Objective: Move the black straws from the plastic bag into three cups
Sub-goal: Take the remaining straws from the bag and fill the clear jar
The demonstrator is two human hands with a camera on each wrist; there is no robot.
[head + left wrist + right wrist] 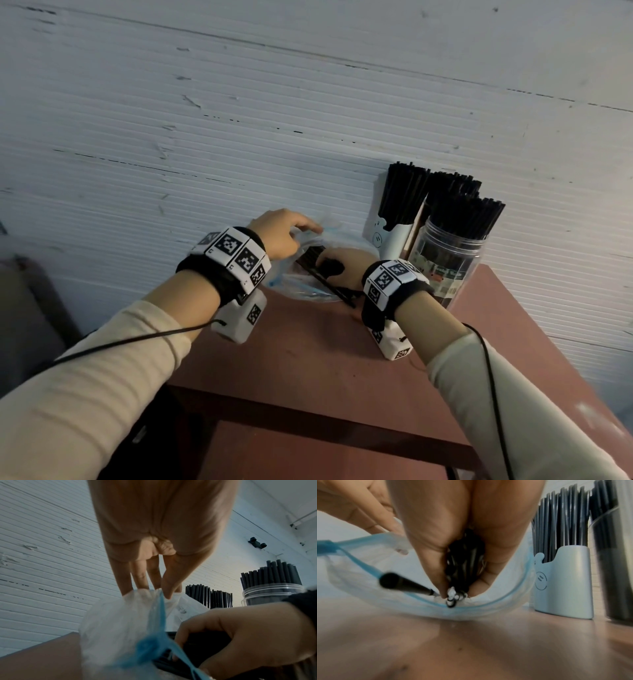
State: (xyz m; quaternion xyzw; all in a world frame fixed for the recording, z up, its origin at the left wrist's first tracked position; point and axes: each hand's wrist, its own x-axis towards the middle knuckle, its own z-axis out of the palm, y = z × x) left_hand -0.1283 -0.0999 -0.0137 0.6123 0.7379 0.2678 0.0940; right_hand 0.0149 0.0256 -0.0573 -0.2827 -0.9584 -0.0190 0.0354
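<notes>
Head view has me looking down at a reddish-brown table [308, 349] pushed against a white ribbed wall [239, 102]. My left hand [279, 236] pinches the top edge of the plastic bag [308, 291], thumb against fingertips, and holds it up; the left wrist view shows that pinch clearly, right on the crinkled film [120, 622] beside the blue zip strip [160, 609]. My right hand [342, 270] is down in the mouth of the bag with its fingers curled round a bundle of black straws [310, 257], so that's a firm grip. From the right wrist view the bundle's open ends [464, 563] poke out between thumb and fingers, just above the bag's blue rim [513, 595], and one loose straw [402, 582] lies slanted across the rim to the left.

So the straws I'm after are part in the bag, part in my right fist, near the middle of the table's far edge. Just to the right stand three cups, all already packed with upright black straws: a white cup with a face drawn on it [390, 240], a clear plastic jar [445, 263] nearer me, and a third one [416, 222] squeezed between them that I can barely make out.
</notes>
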